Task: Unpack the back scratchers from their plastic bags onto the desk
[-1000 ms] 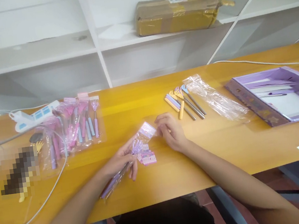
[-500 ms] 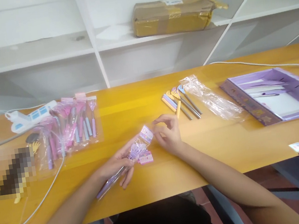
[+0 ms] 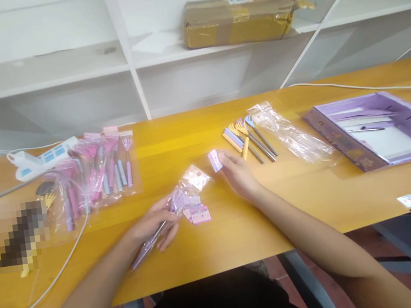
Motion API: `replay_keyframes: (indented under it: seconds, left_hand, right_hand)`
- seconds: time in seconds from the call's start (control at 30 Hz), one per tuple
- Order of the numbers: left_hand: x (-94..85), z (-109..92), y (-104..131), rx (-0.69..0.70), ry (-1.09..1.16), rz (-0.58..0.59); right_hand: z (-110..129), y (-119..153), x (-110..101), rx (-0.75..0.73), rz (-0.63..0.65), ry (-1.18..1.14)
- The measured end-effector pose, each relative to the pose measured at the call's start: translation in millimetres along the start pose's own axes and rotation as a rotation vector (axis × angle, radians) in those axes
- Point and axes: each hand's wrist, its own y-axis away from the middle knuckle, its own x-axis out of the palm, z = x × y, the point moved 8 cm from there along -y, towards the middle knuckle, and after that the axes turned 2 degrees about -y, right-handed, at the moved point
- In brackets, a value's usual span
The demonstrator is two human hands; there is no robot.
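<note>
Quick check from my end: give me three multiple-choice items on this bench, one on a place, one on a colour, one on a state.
1. Where is the brown parcel?
A. on the shelf
B. in the tray
C. on the floor

2. What colour is the tray?
A. green
B. purple
C. black

3. What is the right hand doing?
A. lying flat and empty
B. pinching a small tag
C. gripping a cable

Answers:
1 A: it lies on a white shelf behind the table.
2 B: its walls are purple.
3 B: the tag sits at its fingertips, apart from the packet in the left hand.
</note>
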Motion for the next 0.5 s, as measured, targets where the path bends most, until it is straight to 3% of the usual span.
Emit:
replay_keyframes:
  seconds: [0.07, 0.17, 0.3, 0.43, 0.5]
  left_hand:
    - [-3.8, -8.7, 1.8, 0.066, 0.053, -0.039]
    - [-7.8, -15.2, 1.0, 0.107, 0.099, -0.073]
    - [-13.3, -4.6, -6.4, 0.034, 0.079, -0.115]
    - [-7.3, 16.2, -12.3, -0.091, 0.023, -0.055]
    - [2.3, 24.3, -12.6, -0.144, 0.012, 0.057]
  right_hand:
    - [-5.9, 2.5, 10.8, 0.054, 0.135, 0.035]
    - [-6.0, 11.9, 33.8, 0.013, 0.343, 0.225]
    - [5.3, 19.9, 45.8, -0.067, 0.336, 0.217]
    - [1.8, 31.6, 67.5, 0.147, 0.466, 0.008]
    - [8.2, 27.0, 57.1, 0.192, 0.294, 0.023]
